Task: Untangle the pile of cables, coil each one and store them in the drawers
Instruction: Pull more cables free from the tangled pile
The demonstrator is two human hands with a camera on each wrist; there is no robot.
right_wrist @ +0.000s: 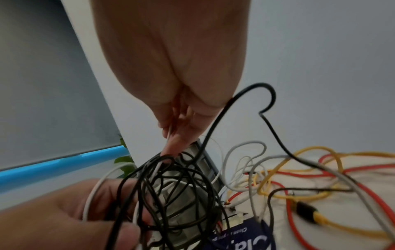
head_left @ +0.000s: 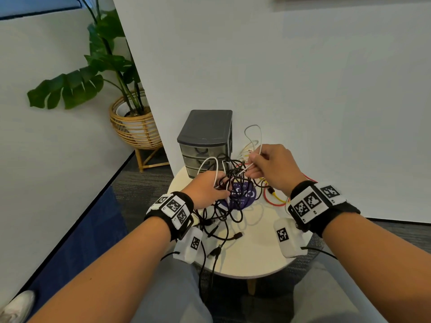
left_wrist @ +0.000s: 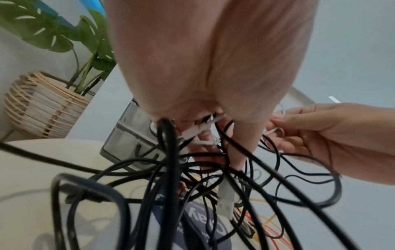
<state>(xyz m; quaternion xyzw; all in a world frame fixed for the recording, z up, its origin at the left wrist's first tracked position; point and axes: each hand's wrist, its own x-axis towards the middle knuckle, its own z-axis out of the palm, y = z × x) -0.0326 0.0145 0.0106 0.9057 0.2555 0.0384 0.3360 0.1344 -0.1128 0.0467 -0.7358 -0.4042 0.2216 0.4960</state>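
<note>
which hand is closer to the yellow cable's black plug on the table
Right. The right hand is raised just above and left of the black plug; the left hand is farther left, across the black cable tangle.

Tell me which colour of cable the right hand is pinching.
The white cable: the right hand pinches it above the black tangle that the left hand grips, whereas the red cable and yellow cable lie untouched on the table.

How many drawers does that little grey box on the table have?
3, stacked in the grey box: top drawer, middle drawer, bottom drawer, the lower two partly hidden behind the cables.
</note>
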